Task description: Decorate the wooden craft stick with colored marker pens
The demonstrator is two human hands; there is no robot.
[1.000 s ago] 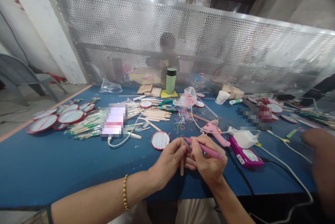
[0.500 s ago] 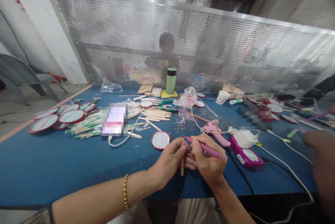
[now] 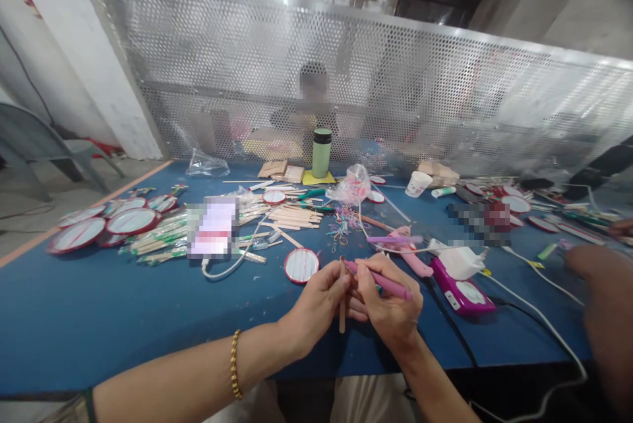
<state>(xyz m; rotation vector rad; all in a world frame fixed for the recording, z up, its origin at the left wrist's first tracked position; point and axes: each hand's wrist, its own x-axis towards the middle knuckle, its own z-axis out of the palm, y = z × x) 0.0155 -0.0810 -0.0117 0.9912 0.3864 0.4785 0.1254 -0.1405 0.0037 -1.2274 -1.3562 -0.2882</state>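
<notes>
Tan wooden stick [image 3: 342, 310], slim w/ rounded bottom end, held approx. upright, 12-to-6. Pink pen [image 3: 391, 285] at its 2 o'clock slants, tip twd 10, nr stick's top; contact unclear.

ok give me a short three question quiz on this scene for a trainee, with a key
1. What does the left hand hold?
2. True or false: the right hand holds a green cylindrical bottle.
3. Which colour is the rim of the white round disc nearest the left hand?
a) green
b) red
c) blue

Key:
1. A flat, narrow wooden stick.
2. False: it holds a slim pink pen-shaped tool.
3. b
</notes>
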